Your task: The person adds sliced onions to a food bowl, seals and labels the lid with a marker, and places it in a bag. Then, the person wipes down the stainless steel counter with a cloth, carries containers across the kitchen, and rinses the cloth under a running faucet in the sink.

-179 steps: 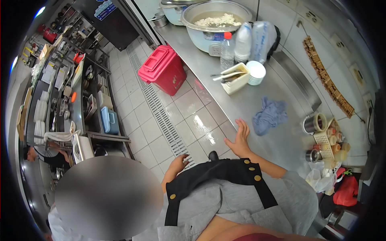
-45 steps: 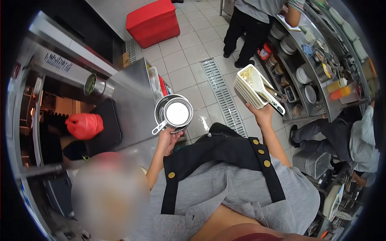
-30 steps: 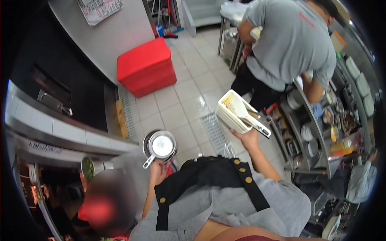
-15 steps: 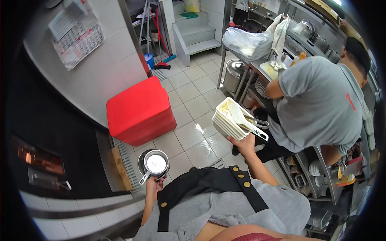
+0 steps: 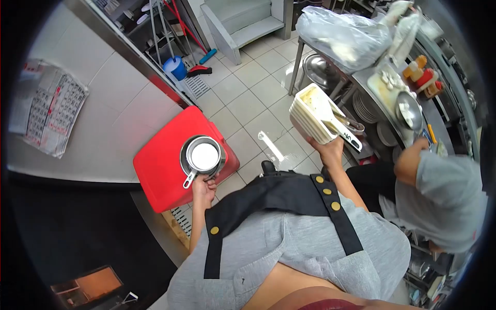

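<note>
My left hand is closed on a nested set of metal pots. The inner saucepan has a short handle pointing toward me, and its inside looks bright white. This set is above the red box from my viewpoint. My right hand grips a stack of cream rectangular containers from below, near one end. Across the top container lie a white utensil with a dark-marked handle and metal tongs. Pale yellowish bits are in that container.
At right, a co-worker stands by a metal counter with a plastic bag, a metal pan and sauce bottles. Steps rise ahead. A blue bucket and a broom stand at the left doorway.
My view has moved forward; the red box, steps and counter appear nearer. Both hands still hold their loads. The co-worker now appears lower and farther right, revealing the pan and bottles.
</note>
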Tool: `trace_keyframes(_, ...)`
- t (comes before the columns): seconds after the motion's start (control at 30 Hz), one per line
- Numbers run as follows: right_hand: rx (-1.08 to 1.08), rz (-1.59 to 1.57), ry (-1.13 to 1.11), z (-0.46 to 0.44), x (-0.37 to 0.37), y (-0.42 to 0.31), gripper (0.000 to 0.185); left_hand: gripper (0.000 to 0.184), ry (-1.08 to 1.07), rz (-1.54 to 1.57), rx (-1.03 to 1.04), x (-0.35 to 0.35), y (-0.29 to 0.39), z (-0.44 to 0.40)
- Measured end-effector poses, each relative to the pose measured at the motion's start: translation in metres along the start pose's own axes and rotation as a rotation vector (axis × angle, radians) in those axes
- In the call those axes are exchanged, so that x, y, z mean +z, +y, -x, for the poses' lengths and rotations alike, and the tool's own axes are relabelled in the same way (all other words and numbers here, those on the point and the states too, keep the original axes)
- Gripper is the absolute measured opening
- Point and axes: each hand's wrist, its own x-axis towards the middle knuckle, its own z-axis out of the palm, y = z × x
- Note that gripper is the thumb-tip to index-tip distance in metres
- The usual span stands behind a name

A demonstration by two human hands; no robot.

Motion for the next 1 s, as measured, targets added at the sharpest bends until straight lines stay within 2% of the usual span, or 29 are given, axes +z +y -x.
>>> trace_keyframes(0.13, 0.044, 0.108, 0.008, -0.111, 0.051, 0.01, 0.061, 0.025, 0.009, -0.023, -0.017, 0.052, 0.07, -0.057)
trace_keyframes(0.2, 0.017, -0.097, 0.055, -0.161, 0.076, 0.009, 0.058, 0.024, 0.02, -0.014, -0.036, 0.069, 0.097, -0.087)
trace_keyframes(0.27, -0.013, -0.053, 0.055, -0.209, 0.099, 0.008, 0.055, 0.023, 0.032, -0.016, -0.024, 0.079, 0.121, -0.124)
trace_keyframes(0.37, 0.167, -0.111, 0.049, -0.283, 0.142, 0.018, 0.053, 0.023, 0.039, -0.036, -0.018, 0.097, 0.164, -0.197)
trace_keyframes(0.43, 0.063, -0.144, 0.11, -0.323, 0.165, 0.019, 0.054, 0.023, 0.069, -0.07, -0.045, 0.117, 0.192, -0.243)
trace_keyframes(0.5, 0.08, -0.137, 0.167, -0.362, 0.189, 0.025, 0.054, 0.023, 0.045, -0.124, -0.077, 0.134, 0.221, -0.3)
trace_keyframes(0.57, 0.087, -0.182, 0.21, -0.404, 0.213, 0.019, 0.055, 0.022, -0.011, -0.22, -0.158, 0.167, 0.264, -0.347)
trace_keyframes(0.7, 0.116, -0.089, 0.272, -0.483, 0.249, 0.019, 0.06, 0.021, -0.02, -0.163, -0.13, 0.236, 0.328, -0.447)
trace_keyframes(0.73, 0.141, -0.078, 0.286, -0.501, 0.257, 0.017, 0.06, 0.02, 0.035, -0.154, -0.128, 0.265, 0.346, -0.463)
trace_keyframes(0.83, 0.179, -0.121, 0.35, -0.563, 0.276, 0.017, 0.062, 0.022, -0.051, -0.249, -0.119, 0.342, 0.393, -0.524)
trace_keyframes(0.93, 0.236, -0.057, 0.397, -0.615, 0.285, 0.028, 0.062, 0.023, -0.03, -0.353, -0.119, 0.418, 0.416, -0.592)
trace_keyframes(1.0, 0.257, -0.115, 0.422, -0.654, 0.29, 0.045, 0.064, 0.025, -0.112, -0.379, -0.191, 0.465, 0.427, -0.635)
